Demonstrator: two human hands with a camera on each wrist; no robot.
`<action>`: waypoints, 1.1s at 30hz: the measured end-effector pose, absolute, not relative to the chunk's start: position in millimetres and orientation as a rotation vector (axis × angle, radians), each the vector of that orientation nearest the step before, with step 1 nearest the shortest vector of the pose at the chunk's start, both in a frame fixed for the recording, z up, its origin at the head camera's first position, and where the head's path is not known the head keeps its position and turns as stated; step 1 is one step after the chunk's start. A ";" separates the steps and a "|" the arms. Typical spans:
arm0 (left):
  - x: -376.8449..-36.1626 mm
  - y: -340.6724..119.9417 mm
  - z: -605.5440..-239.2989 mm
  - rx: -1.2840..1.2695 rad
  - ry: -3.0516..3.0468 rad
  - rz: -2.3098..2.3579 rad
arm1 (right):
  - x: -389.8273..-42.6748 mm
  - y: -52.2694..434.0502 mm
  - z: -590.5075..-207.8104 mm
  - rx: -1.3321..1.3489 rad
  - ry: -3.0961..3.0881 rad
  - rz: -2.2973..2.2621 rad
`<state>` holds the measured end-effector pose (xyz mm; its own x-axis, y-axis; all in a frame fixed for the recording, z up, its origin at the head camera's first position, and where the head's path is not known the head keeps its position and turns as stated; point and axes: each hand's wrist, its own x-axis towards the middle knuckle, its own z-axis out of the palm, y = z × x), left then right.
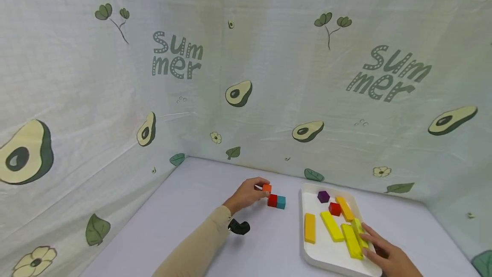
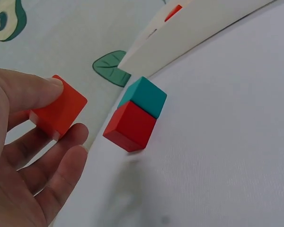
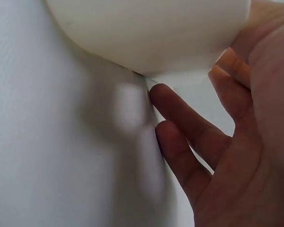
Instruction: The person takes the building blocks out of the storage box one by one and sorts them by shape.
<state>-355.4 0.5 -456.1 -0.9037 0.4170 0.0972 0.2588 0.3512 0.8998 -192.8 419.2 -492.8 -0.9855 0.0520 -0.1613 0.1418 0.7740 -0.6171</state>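
Near the middle of the head frame, the left hand (image 1: 246, 195) pinches an orange cube (image 1: 267, 188) between thumb and fingers, holding it just above and left of a red cube (image 1: 272, 200) that sits touching a teal cube (image 1: 281, 202) on the desk (image 1: 184, 208). Left wrist view confirms it: the orange cube (image 2: 59, 109) is off the surface, gripped, not yet set down; red cube (image 2: 130, 126) and teal cube (image 2: 144, 96) are flush together.

Progress, as a judgement: two cubes are out and lined up, a third is in hand, so it looks like an early stage. Most pieces are still in the white tray (image 1: 307, 247) at lower right: a purple hexagon block (image 1: 323, 196), a small red block (image 1: 335, 209), an orange bar (image 1: 309, 228), another orange bar (image 1: 345, 208) and several yellow bars (image 1: 332, 226).

The right hand (image 1: 386, 253) lies at the tray's near right corner, fingers fairly straight, touching the yellow bars and the rim, gripping nothing. In the right wrist view the fingers (image 3: 189, 127) rest loosely by the tray's underside.

The desk has a plain pale lilac cover. A small black object (image 1: 239, 227) sits by the left wrist. Avocado-print "Summer" cloth walls (image 1: 269, 76) enclose the space on three sides.
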 end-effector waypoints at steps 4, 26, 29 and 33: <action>-358.4 -4.2 -462.2 0.561 2.469 1.599 | -191.3 418.1 -489.8 0.141 2.859 -0.960; -364.2 5.8 -485.0 0.540 2.587 1.471 | -184.2 423.9 -487.8 0.161 2.774 -0.999; -365.0 5.9 -486.4 0.528 2.584 1.463 | -184.8 422.0 -487.9 0.169 2.775 -1.012; -365.9 5.7 -489.1 0.500 2.581 1.453 | -185.7 419.8 -486.9 0.163 2.796 -1.004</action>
